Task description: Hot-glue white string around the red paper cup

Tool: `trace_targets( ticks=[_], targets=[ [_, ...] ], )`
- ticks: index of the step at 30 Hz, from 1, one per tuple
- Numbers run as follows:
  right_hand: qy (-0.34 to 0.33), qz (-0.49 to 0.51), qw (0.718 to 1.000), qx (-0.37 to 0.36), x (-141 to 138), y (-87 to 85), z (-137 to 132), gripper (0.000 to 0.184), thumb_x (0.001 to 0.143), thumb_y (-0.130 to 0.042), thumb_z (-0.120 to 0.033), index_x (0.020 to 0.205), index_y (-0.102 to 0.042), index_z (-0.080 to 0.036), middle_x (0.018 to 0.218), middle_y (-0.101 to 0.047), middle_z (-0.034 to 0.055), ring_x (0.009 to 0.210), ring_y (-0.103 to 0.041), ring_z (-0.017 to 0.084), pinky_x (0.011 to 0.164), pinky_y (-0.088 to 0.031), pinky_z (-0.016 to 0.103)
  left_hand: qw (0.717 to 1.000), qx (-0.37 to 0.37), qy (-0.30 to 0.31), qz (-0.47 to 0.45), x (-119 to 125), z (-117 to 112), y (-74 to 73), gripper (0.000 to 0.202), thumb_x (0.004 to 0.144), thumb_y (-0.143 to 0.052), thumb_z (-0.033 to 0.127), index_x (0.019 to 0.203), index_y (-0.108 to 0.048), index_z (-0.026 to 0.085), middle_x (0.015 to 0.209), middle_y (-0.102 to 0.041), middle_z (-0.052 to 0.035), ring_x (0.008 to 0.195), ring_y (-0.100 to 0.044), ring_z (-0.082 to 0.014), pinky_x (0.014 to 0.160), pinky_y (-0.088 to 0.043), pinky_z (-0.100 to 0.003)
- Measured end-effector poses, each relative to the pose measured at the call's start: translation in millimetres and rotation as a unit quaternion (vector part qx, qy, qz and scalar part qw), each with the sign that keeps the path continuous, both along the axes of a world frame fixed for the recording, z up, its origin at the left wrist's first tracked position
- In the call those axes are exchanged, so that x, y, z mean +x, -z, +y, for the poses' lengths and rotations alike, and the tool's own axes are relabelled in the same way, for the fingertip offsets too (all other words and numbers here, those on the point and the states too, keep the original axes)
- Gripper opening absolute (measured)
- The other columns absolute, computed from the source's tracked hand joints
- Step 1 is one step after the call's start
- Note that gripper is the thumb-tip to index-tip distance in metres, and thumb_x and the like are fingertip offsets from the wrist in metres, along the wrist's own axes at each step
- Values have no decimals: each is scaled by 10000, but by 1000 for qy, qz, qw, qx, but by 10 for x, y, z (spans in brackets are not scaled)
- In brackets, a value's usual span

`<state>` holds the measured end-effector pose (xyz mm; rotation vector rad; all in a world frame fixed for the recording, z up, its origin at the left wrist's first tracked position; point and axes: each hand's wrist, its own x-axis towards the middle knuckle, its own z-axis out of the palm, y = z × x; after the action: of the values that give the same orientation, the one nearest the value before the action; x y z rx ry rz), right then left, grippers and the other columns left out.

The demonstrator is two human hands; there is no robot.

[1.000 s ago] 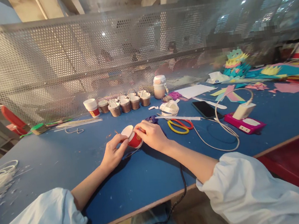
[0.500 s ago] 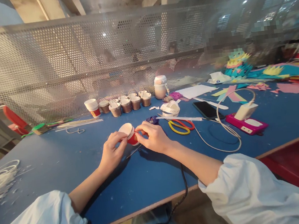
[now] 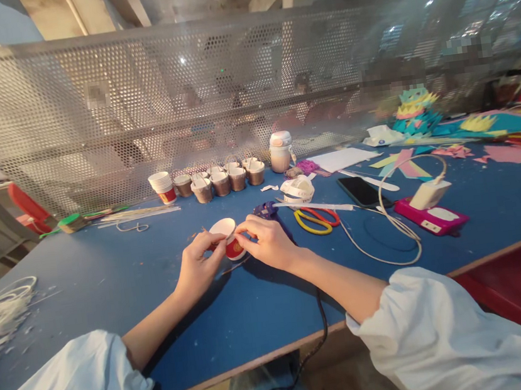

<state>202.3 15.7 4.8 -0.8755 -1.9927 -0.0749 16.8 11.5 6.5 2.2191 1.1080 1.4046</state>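
A red and white paper cup [image 3: 235, 249] stands on the blue table in front of me, its pale round top tilted toward me. My left hand [image 3: 200, 258] is closed in a pinch at the left of the cup's rim. From the other side my right hand [image 3: 266, 240] pinches the rim near its front, fingertips close to the left ones. Whether a thin piece lies between the fingertips is too small to tell. Just beyond my right hand lies a dark blue glue gun [image 3: 266, 209] with a long white glue stick [image 3: 316, 206], partly hidden by that hand.
Stacked paper cups [image 3: 161, 187] and several brown-wrapped cups [image 3: 220, 183] stand at the back. Scissors [image 3: 314, 221], a tape roll [image 3: 298, 189], a phone [image 3: 363, 192] and a pink power strip [image 3: 429, 217] lie right. Tangled white cord [image 3: 3, 309] lies left; a black cable [image 3: 322, 320] crosses the front edge.
The cup has come slightly lower and turned more upright. Two overlapping pale round edges showed earlier; one round top shows now. Both hands remain pinched at the rim, the left shifted slightly right.
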Motion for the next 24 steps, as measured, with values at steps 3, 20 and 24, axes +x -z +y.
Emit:
trace_targets(
  ticks=[3,20,24],
  targets=[
    [4,8,1000,-3,-13,2,-8,130,891,-526,-189,780,-592,-186,712,-569,-3,612,-512,105,582,-372,227,1000,6,2,0,4,1,-3,139,837,-578,249,808,-702,193,714,-662,-5,651,-593,-129,664,-474,-250],
    [23,13,1000,-17,-27,19,3,111,859,-551,-166,758,-594,-184,702,-579,-8,617,-515,106,597,-377,223,1000,12,13,7,-7,2,-15,143,834,-575,262,776,-684,190,731,-667,-22,701,-596,-147,697,-472,-272],
    [-8,28,999,-16,-9,-2,-11,96,872,-548,-224,823,-613,-174,728,-581,4,619,-521,107,590,-392,220,998,-52,-12,-35,-3,-17,-60,186,822,-567,324,795,-675,176,784,-687,-30,710,-614,-144,669,-484,-245]
  ],
)
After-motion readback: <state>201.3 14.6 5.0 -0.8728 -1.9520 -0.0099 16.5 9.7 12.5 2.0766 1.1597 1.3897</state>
